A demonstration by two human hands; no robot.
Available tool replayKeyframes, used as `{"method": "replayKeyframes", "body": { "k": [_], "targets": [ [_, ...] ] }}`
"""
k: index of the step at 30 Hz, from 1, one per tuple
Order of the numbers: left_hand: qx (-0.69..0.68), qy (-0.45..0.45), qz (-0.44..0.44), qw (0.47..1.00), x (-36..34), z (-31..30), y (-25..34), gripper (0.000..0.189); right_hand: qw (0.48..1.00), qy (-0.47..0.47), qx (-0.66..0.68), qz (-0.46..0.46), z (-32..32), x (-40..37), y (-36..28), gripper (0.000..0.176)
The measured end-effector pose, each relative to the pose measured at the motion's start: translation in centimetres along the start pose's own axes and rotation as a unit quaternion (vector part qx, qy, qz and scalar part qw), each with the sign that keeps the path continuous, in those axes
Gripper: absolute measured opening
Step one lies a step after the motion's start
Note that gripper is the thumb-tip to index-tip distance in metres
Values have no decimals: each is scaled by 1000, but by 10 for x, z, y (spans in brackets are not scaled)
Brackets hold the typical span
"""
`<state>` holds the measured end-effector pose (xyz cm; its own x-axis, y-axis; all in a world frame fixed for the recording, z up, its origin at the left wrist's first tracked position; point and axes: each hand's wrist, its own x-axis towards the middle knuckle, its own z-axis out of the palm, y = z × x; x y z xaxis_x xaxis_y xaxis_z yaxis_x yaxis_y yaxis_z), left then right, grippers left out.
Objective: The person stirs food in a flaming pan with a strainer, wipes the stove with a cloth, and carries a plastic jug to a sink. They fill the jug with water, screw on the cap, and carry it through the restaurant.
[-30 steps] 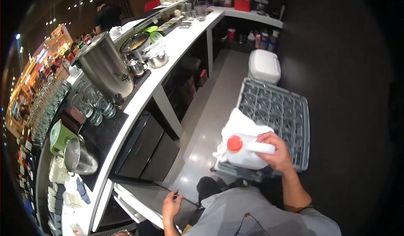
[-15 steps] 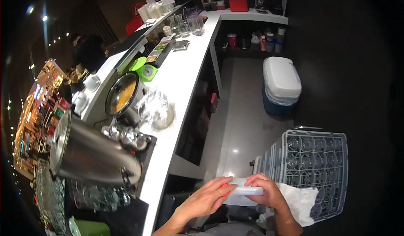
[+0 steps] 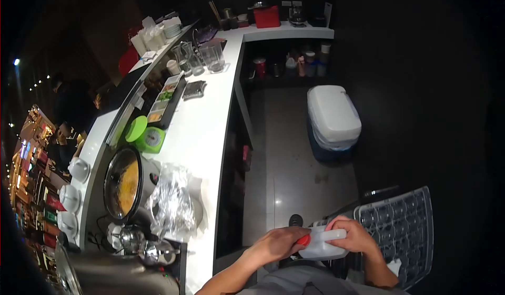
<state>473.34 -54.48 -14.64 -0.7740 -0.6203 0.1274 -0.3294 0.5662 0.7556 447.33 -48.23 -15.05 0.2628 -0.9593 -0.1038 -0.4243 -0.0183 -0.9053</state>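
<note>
At the bottom of the view I hold a translucent white plastic jug (image 3: 320, 250) in front of my body, tipped on its side. My left hand (image 3: 279, 246) is closed around its red cap (image 3: 303, 240), with thumb and fingers at the cap's edge. My right hand (image 3: 353, 234) grips the jug's handle side, and its fingertips are partly hidden behind the plastic. Just beyond my right forearm stands a grey glass rack (image 3: 398, 218) with rows of glasses. A scrap of white cloth (image 3: 394, 266) shows beside that forearm.
Left of me runs a long white counter (image 3: 202, 132) bearing a round cooker with orange food (image 3: 126, 184), a foil-covered container (image 3: 173, 203), a green scale (image 3: 152, 138) and a steel pot (image 3: 115, 279). Ahead on the floor stands a lidded white-and-blue bin (image 3: 334, 116).
My view has shifted, so the counter items sit lower and the steel pot is mostly out of frame. The jug has turned, showing more red cap. Most of the white cloth has gone from sight.
</note>
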Motion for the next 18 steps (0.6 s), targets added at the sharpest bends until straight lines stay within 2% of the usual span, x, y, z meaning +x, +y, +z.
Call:
{"method": "replayKeyframes", "body": {
  "k": [1,3,4,6,7,8,10,11,12,14,15,16,18],
  "targets": [
    [4,4,-2,1000,20,-7,-4,32,999,-11,-27,-30,-17,24,6,19],
    [42,-25,-133,990,64,-28,-10,35,996,-40,-54,-55,-55,75,6,18],
    [56,-24,-136,989,85,-36,-18,35,992,-61,-83,-77,-71,102,5,18],
    [131,-12,-213,968,125,-52,-38,40,991,-55,-90,-82,-96,155,5,19],
    [93,-31,-251,963,144,-65,-47,40,983,-51,-127,-126,-107,182,5,21],
    [94,-36,-252,963,157,-74,-61,40,971,-51,-166,-163,-116,206,6,23],
    [67,115,-21,991,177,-94,-93,44,969,-61,-159,-181,-134,260,13,26],
    [-6,25,-36,999,185,-109,-103,57,964,-70,-153,-204,-142,286,15,29],
    [-9,33,-34,999,198,-120,-117,57,963,-75,-160,-205,-151,311,15,29],
    [86,39,19,995,230,-142,-152,56,965,-82,-140,-205,-166,366,17,26],
    [55,82,13,995,248,-155,-168,50,966,-84,-131,-204,-173,393,21,24],
    [54,88,16,995,267,-167,-185,50,965,-86,-137,-206,-181,419,23,24],
    [52,125,-58,989,303,-193,-219,40,972,-75,-133,-178,-198,464,27,21]
  ]
}}
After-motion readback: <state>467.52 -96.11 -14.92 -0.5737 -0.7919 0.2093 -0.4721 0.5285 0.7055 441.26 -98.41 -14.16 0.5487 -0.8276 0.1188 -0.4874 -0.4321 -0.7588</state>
